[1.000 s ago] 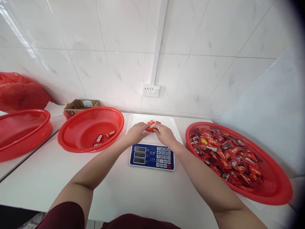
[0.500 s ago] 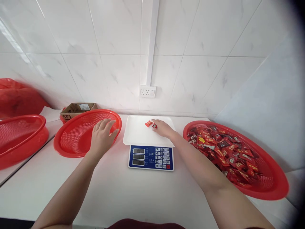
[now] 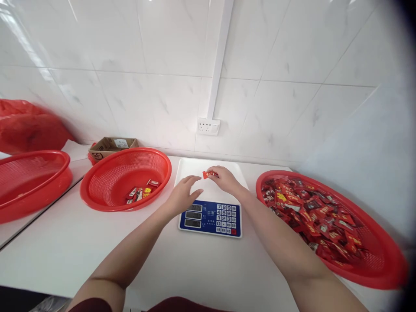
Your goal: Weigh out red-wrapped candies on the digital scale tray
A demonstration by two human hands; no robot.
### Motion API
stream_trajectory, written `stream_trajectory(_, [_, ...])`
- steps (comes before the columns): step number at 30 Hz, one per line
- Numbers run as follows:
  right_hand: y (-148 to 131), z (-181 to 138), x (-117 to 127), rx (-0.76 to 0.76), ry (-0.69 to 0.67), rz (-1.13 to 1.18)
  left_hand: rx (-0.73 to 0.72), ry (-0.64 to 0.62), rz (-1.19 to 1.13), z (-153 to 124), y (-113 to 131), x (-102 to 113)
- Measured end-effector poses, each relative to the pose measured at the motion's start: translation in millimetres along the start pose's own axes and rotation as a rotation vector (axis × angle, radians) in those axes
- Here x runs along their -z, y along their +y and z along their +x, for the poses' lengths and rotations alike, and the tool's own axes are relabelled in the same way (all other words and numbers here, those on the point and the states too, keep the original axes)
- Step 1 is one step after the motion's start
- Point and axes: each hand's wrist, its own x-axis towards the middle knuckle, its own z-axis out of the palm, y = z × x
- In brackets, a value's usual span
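Observation:
Over the white pan (image 3: 195, 167) of a digital scale (image 3: 209, 219), my right hand (image 3: 224, 180) pinches small red-wrapped candies (image 3: 209, 174); how many is hidden by the fingers. My left hand (image 3: 186, 194) reaches in from the left with thumb and fingers apart, holding nothing, close to the candies but not touching them. It covers the pan's left front part and a bit of the display. Several wrapped candies (image 3: 139, 194) lie in the red basket (image 3: 97, 182) left of the scale. To the right, a larger red basket (image 3: 378, 260) holds a heap of red-wrapped candies (image 3: 312, 212).
Another red basket (image 3: 39, 186) stands at the far left, with a red plastic bag (image 3: 32, 125) behind it. A small cardboard box (image 3: 112, 146) sits behind the middle-left basket. A wall socket (image 3: 208, 126) is above the scale.
My left hand has moved right, from over the left basket to the scale pan. My right hand now has the candies gathered in its fingers. The view has shifted slightly.

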Motion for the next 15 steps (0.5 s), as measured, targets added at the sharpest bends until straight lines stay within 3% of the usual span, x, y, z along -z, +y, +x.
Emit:
stream_trajectory(4, [-30,-24,9,0.091,0.132,0.205,0.068,0.052,-0.361,13,7,-21])
stream_trajectory(7, [-42,-40,11,0.088,0.118,0.304,0.087,0.094,-0.493,10,8,-22])
stream_trajectory(10, [-46,-45,6,0.047,0.114,0.401,0.108,0.163,-0.329,-1,2,-1])
stream_trajectory(15, [-56,-39,-5,-0.001,0.172,0.484,0.264,0.327,0.178,-21,-12,57])
